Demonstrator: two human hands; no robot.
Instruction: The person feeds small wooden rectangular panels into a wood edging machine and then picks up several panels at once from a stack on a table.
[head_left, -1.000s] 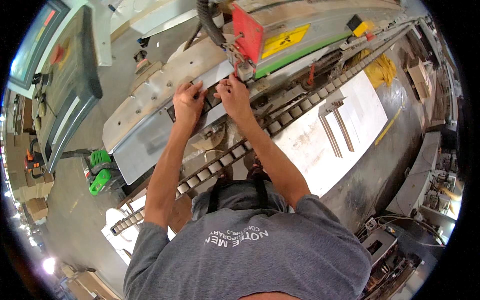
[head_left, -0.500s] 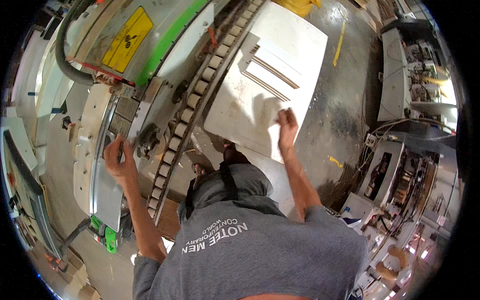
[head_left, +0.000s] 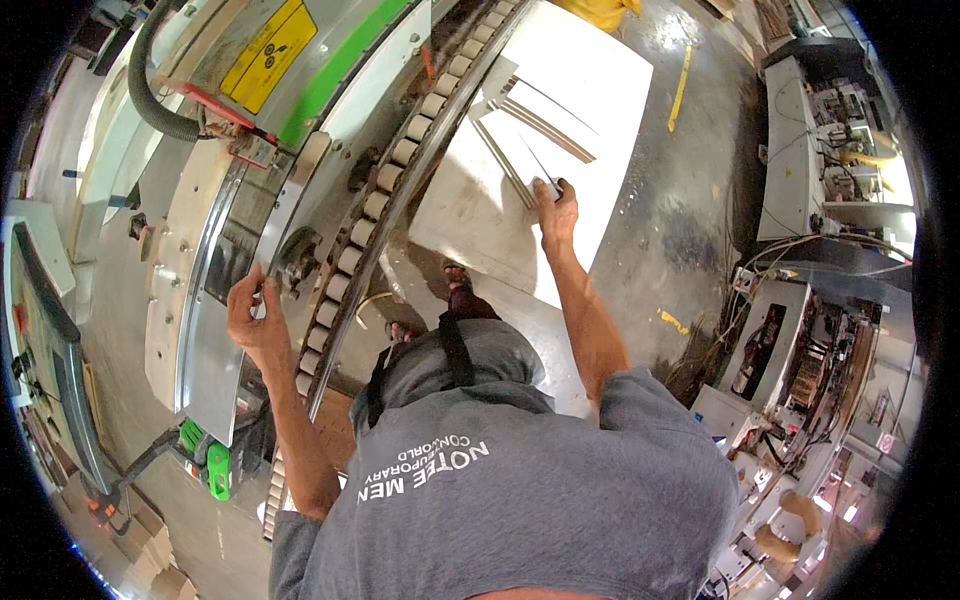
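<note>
My right hand (head_left: pixel 556 208) reaches forward onto a stack of white panels (head_left: pixel 470 215). Its fingers close on the near end of a narrow white strip (head_left: pixel 518 160) lying on top, with two similar strips (head_left: pixel 545 118) beside it. My left hand (head_left: pixel 254 318) is raised at the left with its fingers curled against the edge of the machine's grey metal guide plate (head_left: pixel 200 300). Whether it grips anything is hidden. Beside it runs a conveyor track of cream blocks (head_left: pixel 385 195).
A large machine with a green stripe and a yellow warning label (head_left: pixel 262 48) fills the upper left, with a black hose (head_left: pixel 150 95). A green tool (head_left: pixel 215 465) lies at the lower left. Grey cabinets and cables (head_left: pixel 800 330) crowd the right, beyond a concrete floor (head_left: pixel 690 210).
Both hands were together on the machine track a second ago. My right hand has since swung out to the white panels and taken the strip's end, while the left stayed at the machine.
</note>
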